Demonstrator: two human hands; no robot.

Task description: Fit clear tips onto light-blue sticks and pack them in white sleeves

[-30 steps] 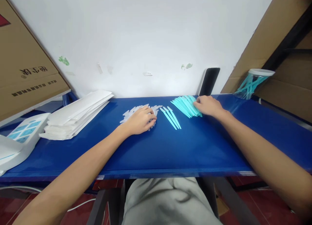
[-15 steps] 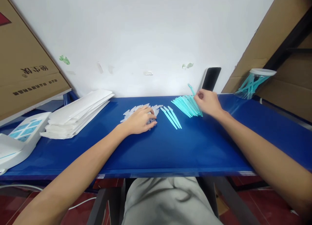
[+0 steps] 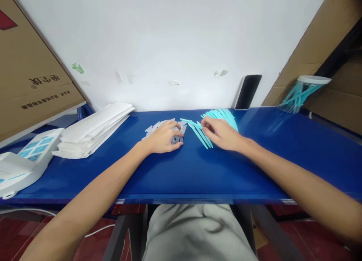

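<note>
Bright, even light — edges warped

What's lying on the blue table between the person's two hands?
In the head view, a few loose teal sticks lie between the left hand and right hand; the right fingertips touch them, the left rests on clear pieces.

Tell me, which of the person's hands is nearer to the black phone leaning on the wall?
The right. The right hand lies in front of the phone, slightly left of it; the left hand rests farther left, on the pale plastic pieces.

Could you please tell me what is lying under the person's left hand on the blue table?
The left hand rests on a pile of clear plastic caps; its edges show, the middle is covered.
</note>
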